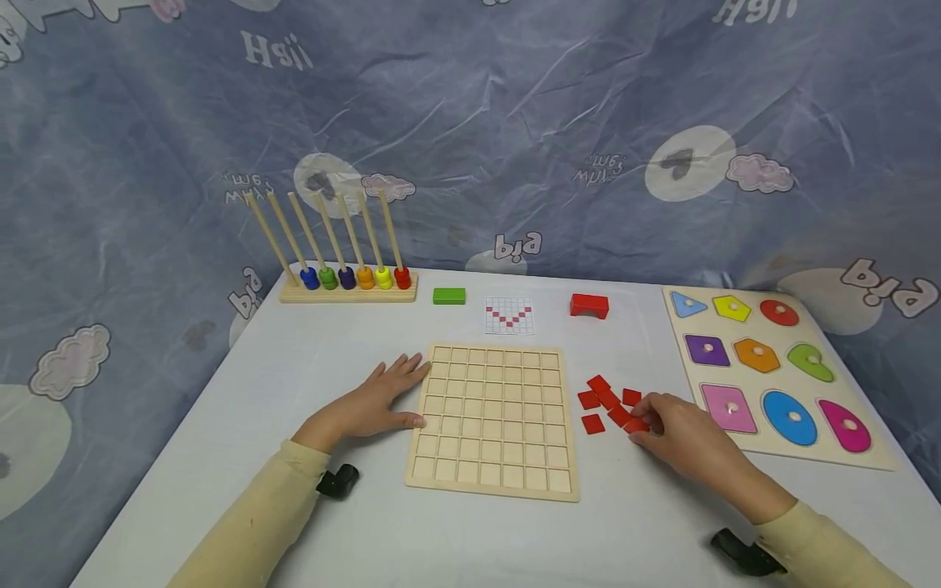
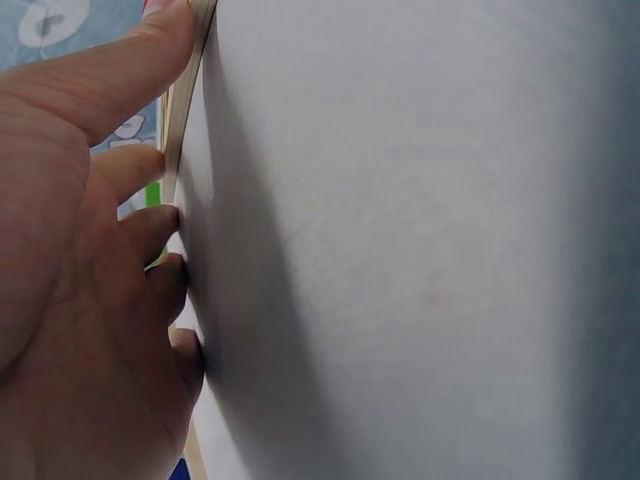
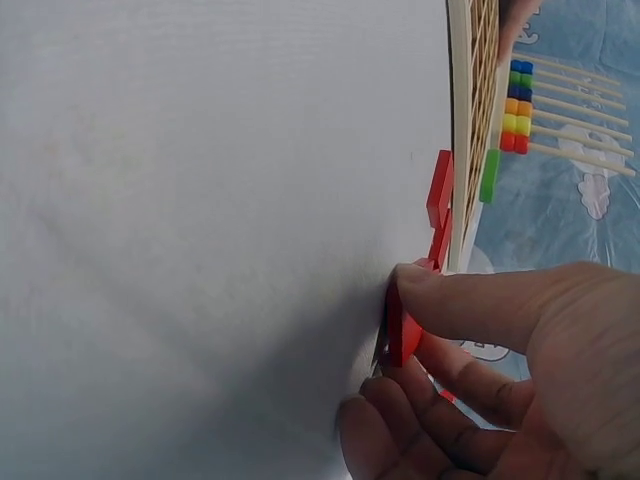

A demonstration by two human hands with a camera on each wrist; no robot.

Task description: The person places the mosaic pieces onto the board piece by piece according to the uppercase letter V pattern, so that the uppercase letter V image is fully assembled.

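Note:
A wooden grid board (image 1: 494,416) with rows of square cells lies at the middle of the table. My left hand (image 1: 378,398) rests flat beside it, fingers spread, thumb and fingertips at its left edge; the left wrist view shows the thumb (image 2: 110,75) against that edge. To the board's right lies a loose group of red square tiles (image 1: 592,424). Over the right side of this group, my right hand (image 1: 680,437) pinches a red tile (image 3: 397,325) between thumb and fingers, low by the tabletop. Other tiles lie close against the held one.
Behind the board lie a green block (image 1: 449,296), a pattern card (image 1: 510,316) with a red V of squares, and a red arch block (image 1: 590,306). A bead rack (image 1: 349,297) with upright pegs stands back left. A shape puzzle board (image 1: 790,376) lies at the right.

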